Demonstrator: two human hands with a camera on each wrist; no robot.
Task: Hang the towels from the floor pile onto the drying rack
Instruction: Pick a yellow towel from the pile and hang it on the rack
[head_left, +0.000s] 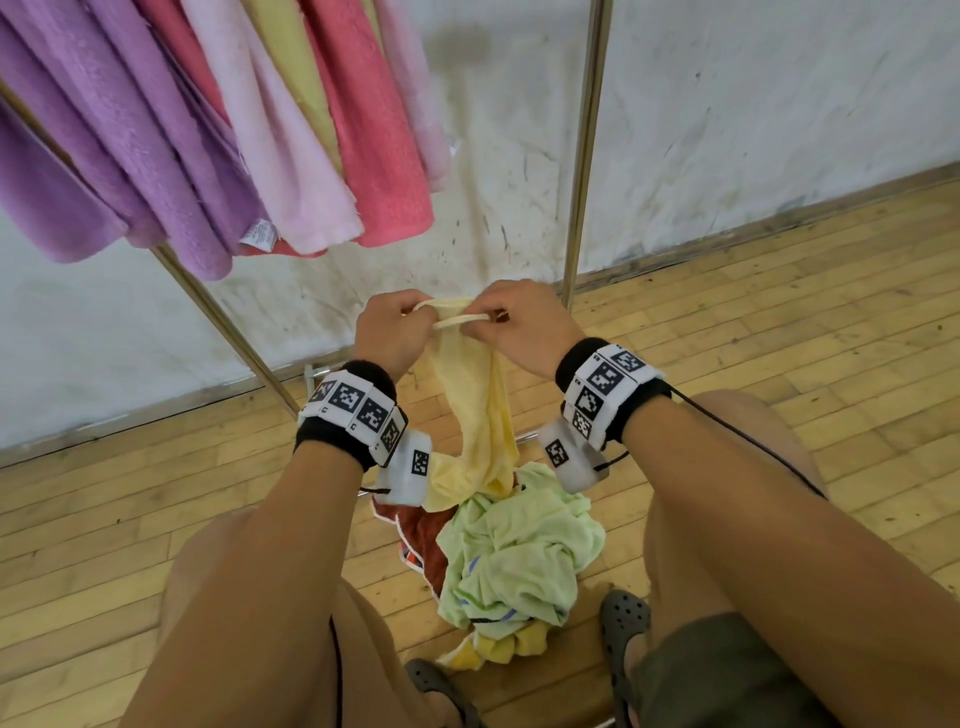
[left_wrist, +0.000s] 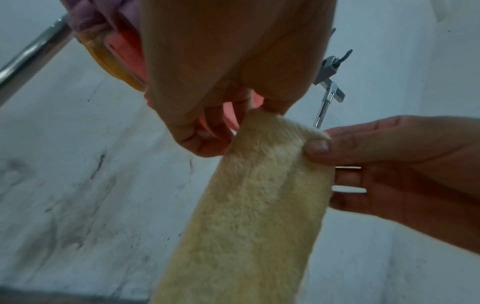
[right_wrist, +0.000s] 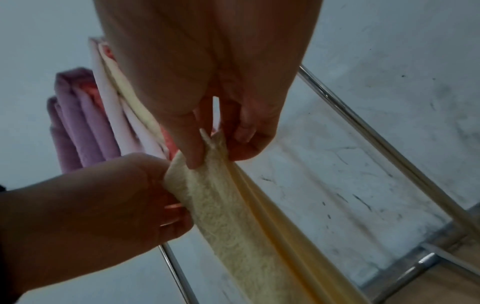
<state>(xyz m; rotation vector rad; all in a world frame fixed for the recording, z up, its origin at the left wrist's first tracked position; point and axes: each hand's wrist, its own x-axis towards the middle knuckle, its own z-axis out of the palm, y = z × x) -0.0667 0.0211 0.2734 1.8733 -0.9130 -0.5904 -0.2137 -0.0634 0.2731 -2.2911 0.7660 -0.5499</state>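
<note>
Both hands, left (head_left: 389, 338) and right (head_left: 524, 327), pinch the top edge of a pale yellow towel (head_left: 483, 415) with curled fingers, above the floor pile (head_left: 514, 551), beside the drying rack's upright pole (head_left: 584, 156).

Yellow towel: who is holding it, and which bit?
Both hands hold the yellow towel by its top edge: the left hand and right hand pinch it close together, and the rest hangs down toward the floor pile.
</note>
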